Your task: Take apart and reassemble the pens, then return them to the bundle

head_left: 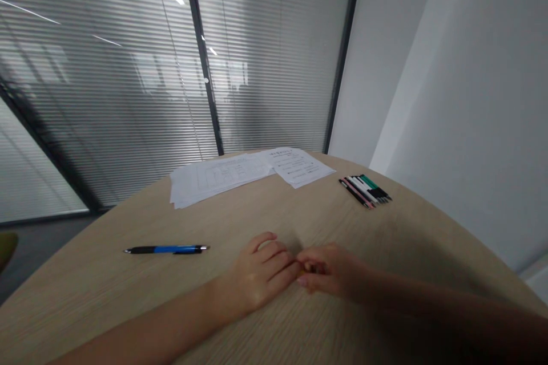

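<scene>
My left hand (266, 269) rests palm down near the middle of the table, its fingers bent and close together, the thumb hidden underneath. Against its fingertips is my right hand (327, 269), turned on its side with the fingers curled and the thumb closing toward them. A small yellowish bit shows where the two hands meet, mostly covered by fingers; its kind cannot be made out. A blue and black pen (177, 250) lies to the left of my left hand, apart from it.
The round wooden table (240, 217) carries a stack of printed sheets (222, 178) at the far side, with another sheet (299, 166) overlapping it. Several pens (365, 189) lie side by side at the back right. Beyond are glass panels with blinds (274, 68) and a white wall (479, 125).
</scene>
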